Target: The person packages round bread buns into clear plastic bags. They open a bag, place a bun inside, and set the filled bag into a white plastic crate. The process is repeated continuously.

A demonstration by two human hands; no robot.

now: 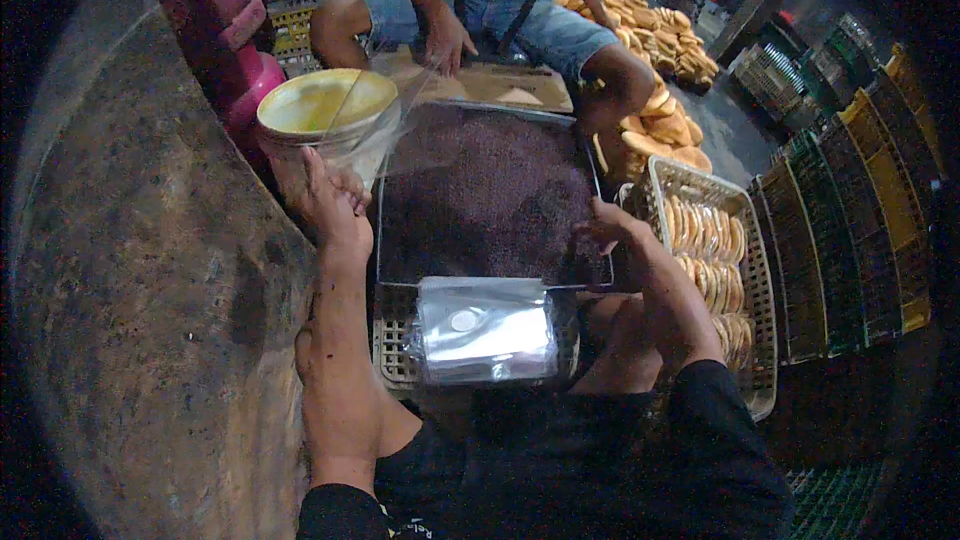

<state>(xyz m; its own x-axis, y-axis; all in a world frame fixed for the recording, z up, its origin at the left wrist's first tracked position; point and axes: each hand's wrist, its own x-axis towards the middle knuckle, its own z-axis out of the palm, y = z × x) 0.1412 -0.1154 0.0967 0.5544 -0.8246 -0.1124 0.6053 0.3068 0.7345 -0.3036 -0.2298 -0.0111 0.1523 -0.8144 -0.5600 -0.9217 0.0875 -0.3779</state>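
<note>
My left hand (339, 191) is raised beside a white bucket (283, 127) with a yellow-stained inside. Its fingers are curled on a clear plastic bag (382, 116), which is blurred and spreads in front of the bucket. Before me lies a shallow metal-rimmed tray (480, 180) with a dark purplish, grainy surface. My right hand (613, 225) is at the tray's right rim with fingers bent; whether it grips anything is not clear. A stack of clear plastic bags (484, 330) rests against the tray's near edge, over a plastic crate (396, 349).
On the right, a crate (763, 300) holds rows of bagged flat breads (705, 229). Loose breads (660, 127) are piled beyond it. A person (495, 7) sits opposite behind a cardboard piece (517, 86). A brown curved surface (165, 277) borders my left; stacked crates (847, 225) stand far right.
</note>
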